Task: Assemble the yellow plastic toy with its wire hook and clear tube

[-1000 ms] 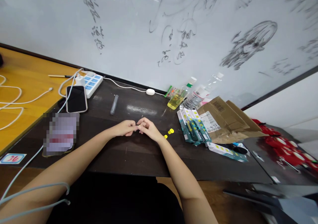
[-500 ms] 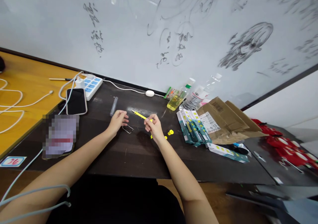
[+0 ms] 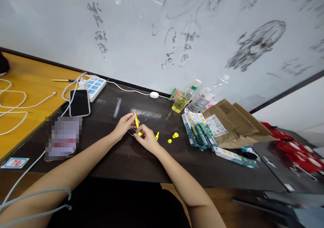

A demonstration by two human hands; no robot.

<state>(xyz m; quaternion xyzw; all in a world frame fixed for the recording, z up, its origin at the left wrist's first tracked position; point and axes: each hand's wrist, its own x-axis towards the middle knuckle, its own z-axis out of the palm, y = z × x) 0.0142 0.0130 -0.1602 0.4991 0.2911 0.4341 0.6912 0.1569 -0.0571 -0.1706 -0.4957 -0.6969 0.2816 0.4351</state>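
My left hand (image 3: 125, 123) and my right hand (image 3: 146, 138) meet over the middle of the dark table (image 3: 131, 160). Both pinch a thin yellow tool (image 3: 137, 122) that stands nearly upright between them, the left at its upper part, the right at its lower end. A small wire loop lies on the table just under the hands, mostly hidden. Loose yellow pieces (image 3: 172, 137) lie to the right of my right hand. A clear tube (image 3: 116, 107) lies beyond my left hand.
A phone (image 3: 79, 102) and a power strip (image 3: 94, 85) sit at the back left, with white cables on the yellow table (image 3: 25, 83). Green packets (image 3: 198, 130), cardboard (image 3: 233, 121), bottles (image 3: 199, 98) and a yellow-liquid bottle (image 3: 181, 102) crowd the right. A whiteboard (image 3: 162, 29) stands behind.
The hands parted, the right lifting the yellow tool while the left rested by a wire loop. Now they have come together again and both hold the tool, turned upright.
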